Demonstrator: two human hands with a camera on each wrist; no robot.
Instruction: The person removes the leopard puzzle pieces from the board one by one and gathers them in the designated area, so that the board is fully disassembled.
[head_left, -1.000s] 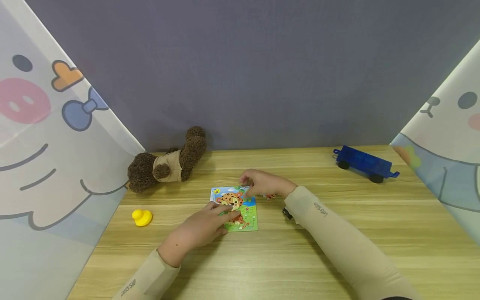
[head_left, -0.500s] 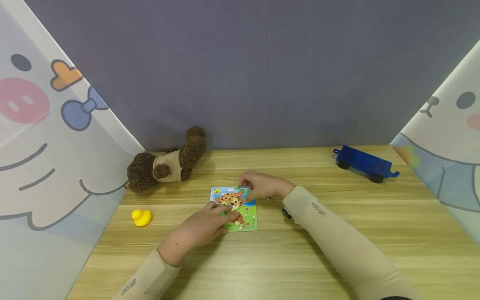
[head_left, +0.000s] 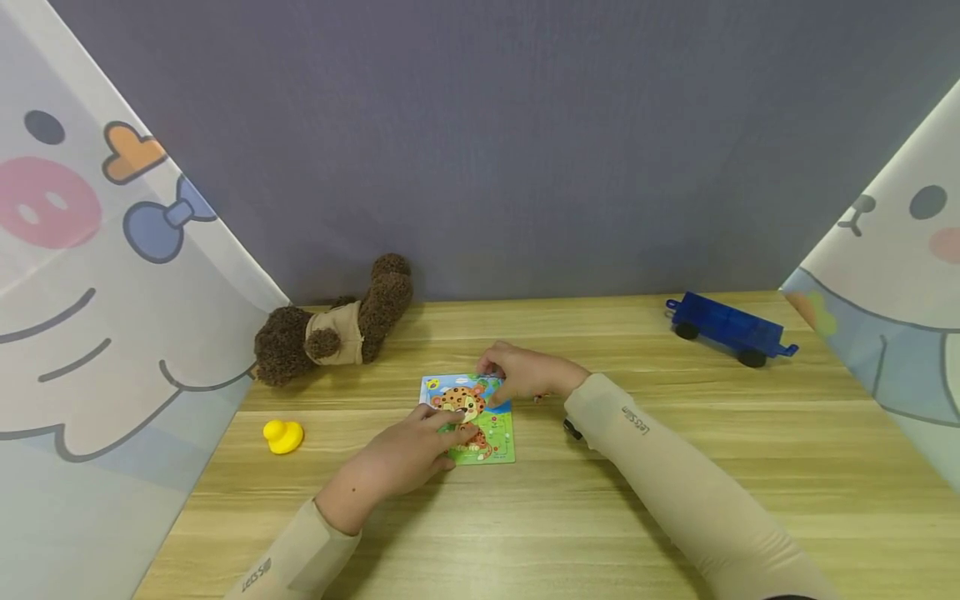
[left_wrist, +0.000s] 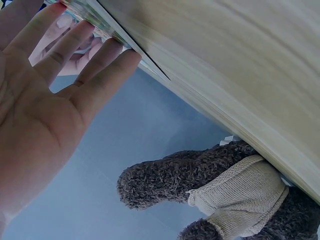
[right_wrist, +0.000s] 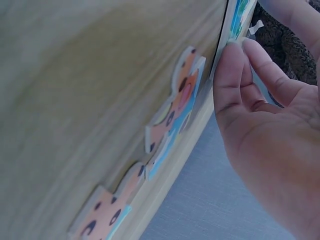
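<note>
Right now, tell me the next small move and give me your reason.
I'd probably have the beige-sleeved right hand press down gently at the upper right of the flat, square, blue-and-green leopard jigsaw. Its fingers are at that corner, and the beige-sleeved left hand lies over the left side, likely steadying it. Whether the right hand holds a piece is hidden.

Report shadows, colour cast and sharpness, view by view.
Head: soft shadows under the sleeves, puzzle small but recognisable; left wrist: knit on the teddy bear fairly crisp, tabletop grain smeared; right wrist: cool bluish cast, loose spotted pieces slightly soft.
</note>
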